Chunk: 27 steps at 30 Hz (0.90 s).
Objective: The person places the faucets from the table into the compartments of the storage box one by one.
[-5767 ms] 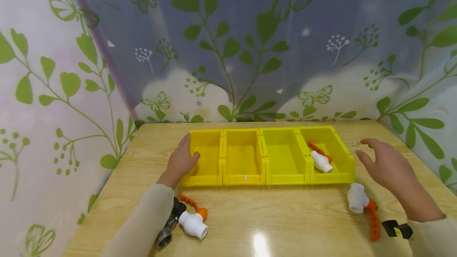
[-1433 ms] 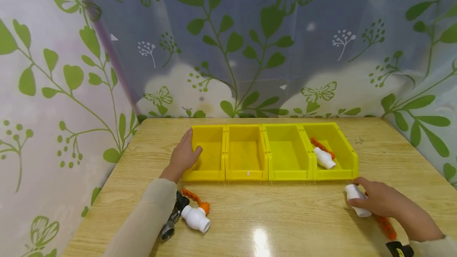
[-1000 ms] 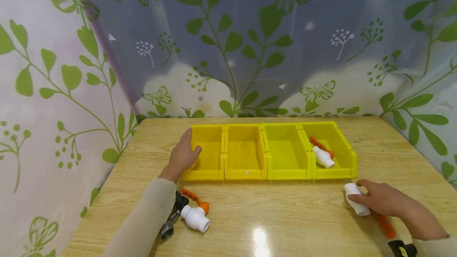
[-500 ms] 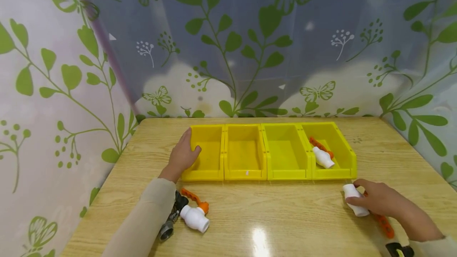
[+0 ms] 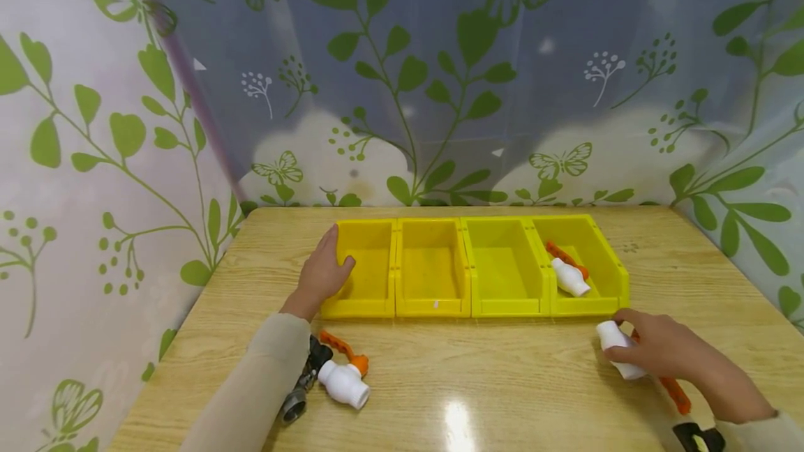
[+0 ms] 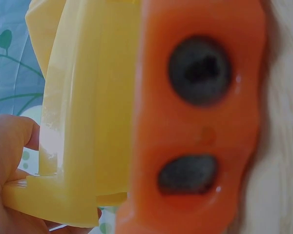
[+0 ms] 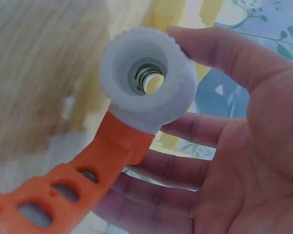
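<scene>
My left hand [image 5: 322,276] grips the left side wall of the leftmost yellow bin [image 5: 367,309]; the left wrist view shows the thumb and fingers around the edge of the yellow bin [image 6: 63,195]. At the right, my right hand [image 5: 672,347] holds a white valve [image 5: 618,349] with an orange handle, just in front of the rightmost bin. Seen in the right wrist view, the right hand [image 7: 224,131] has its thumb and fingers around the white valve body [image 7: 178,92], while the orange handle [image 7: 107,156] points down-left.
Four bins stand joined in a row; the rightmost bin [image 5: 590,307] contains another white valve [image 5: 570,277] with an orange handle. By the left forearm lie a third white valve [image 5: 344,383] and a dark metal-ended fitting [image 5: 294,404]. Patterned cloth [image 5: 402,89] hangs behind the table.
My right hand has come down from beside the bins and taken hold of the right-hand valve, which has shifted slightly left and tilted. The left hand stays on the bin.
</scene>
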Each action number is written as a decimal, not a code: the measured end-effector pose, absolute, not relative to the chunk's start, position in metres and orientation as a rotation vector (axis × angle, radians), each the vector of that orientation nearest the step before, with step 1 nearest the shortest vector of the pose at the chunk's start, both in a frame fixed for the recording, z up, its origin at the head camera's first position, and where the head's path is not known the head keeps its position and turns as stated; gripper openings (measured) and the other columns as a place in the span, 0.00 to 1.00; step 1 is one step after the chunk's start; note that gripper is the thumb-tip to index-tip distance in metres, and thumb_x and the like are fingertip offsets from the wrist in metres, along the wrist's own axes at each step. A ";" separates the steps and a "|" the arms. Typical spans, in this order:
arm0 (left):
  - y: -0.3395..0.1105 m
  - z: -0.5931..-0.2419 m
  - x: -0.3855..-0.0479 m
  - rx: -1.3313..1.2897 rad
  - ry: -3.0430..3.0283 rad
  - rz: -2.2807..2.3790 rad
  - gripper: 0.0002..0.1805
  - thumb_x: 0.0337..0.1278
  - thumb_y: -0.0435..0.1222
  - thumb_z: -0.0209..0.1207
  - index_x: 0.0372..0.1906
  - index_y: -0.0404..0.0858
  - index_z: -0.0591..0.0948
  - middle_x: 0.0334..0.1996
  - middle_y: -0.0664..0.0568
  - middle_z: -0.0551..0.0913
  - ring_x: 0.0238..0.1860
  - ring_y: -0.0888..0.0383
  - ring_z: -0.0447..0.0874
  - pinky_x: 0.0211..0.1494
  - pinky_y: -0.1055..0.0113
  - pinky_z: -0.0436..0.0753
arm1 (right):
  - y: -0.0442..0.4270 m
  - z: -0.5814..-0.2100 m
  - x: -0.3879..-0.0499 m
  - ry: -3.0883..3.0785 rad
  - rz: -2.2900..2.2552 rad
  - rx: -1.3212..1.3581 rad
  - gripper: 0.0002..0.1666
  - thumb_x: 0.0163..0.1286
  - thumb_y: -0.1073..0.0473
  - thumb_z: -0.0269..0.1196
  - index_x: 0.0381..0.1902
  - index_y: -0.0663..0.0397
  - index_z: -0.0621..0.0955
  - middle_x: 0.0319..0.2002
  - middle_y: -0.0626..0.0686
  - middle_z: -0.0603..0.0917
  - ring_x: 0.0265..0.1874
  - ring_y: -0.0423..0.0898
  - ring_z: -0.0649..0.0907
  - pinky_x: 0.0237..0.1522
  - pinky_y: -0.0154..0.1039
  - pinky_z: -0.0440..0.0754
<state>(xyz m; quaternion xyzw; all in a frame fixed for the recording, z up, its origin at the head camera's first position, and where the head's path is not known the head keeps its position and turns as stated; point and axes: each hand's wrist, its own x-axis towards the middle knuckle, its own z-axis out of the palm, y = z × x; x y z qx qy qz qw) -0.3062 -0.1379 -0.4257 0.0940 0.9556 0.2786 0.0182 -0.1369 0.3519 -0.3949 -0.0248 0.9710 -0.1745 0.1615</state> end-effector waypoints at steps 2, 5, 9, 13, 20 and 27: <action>-0.138 -0.426 -0.306 0.296 2.969 0.862 0.42 0.69 0.42 0.50 0.77 0.34 0.42 0.76 0.38 0.47 0.72 0.39 0.54 0.70 0.45 0.61 | 0.349 -0.391 -0.137 2.785 -0.533 -0.077 0.42 0.61 0.43 0.67 0.57 0.74 0.71 0.33 0.53 0.81 0.27 0.45 0.76 0.27 0.40 0.74; -0.138 -0.425 -0.306 0.302 2.971 0.862 0.42 0.69 0.42 0.50 0.77 0.33 0.42 0.76 0.38 0.47 0.73 0.39 0.54 0.70 0.45 0.60 | 0.345 -0.384 -0.137 2.812 -0.553 -0.089 0.42 0.61 0.43 0.67 0.59 0.72 0.71 0.34 0.54 0.81 0.27 0.45 0.77 0.27 0.40 0.75; -0.138 -0.426 -0.307 0.298 2.971 0.871 0.42 0.68 0.42 0.50 0.77 0.33 0.42 0.76 0.39 0.47 0.73 0.40 0.53 0.71 0.45 0.59 | 0.338 -0.376 -0.138 2.849 -0.576 -0.110 0.42 0.61 0.42 0.67 0.62 0.68 0.70 0.37 0.55 0.81 0.26 0.45 0.76 0.26 0.41 0.74; -0.138 -0.425 -0.308 0.296 2.970 0.874 0.42 0.68 0.42 0.50 0.77 0.33 0.42 0.76 0.39 0.47 0.73 0.40 0.53 0.71 0.45 0.59 | 0.331 -0.370 -0.138 2.874 -0.618 -0.145 0.40 0.62 0.43 0.67 0.63 0.64 0.71 0.36 0.54 0.80 0.23 0.44 0.74 0.24 0.40 0.72; -0.139 -0.425 -0.308 0.283 2.962 0.888 0.43 0.68 0.42 0.50 0.77 0.34 0.42 0.77 0.40 0.47 0.73 0.40 0.53 0.71 0.45 0.58 | 0.321 -0.360 -0.141 2.913 -0.736 -0.255 0.35 0.63 0.45 0.67 0.61 0.59 0.72 0.43 0.59 0.82 0.29 0.43 0.81 0.25 0.38 0.77; -0.138 -0.426 -0.308 0.277 2.959 0.878 0.43 0.68 0.42 0.50 0.77 0.34 0.42 0.77 0.39 0.46 0.73 0.40 0.52 0.72 0.45 0.57 | 0.312 -0.354 -0.147 2.963 -0.825 -0.318 0.35 0.65 0.50 0.66 0.65 0.60 0.71 0.46 0.61 0.81 0.39 0.52 0.83 0.30 0.40 0.78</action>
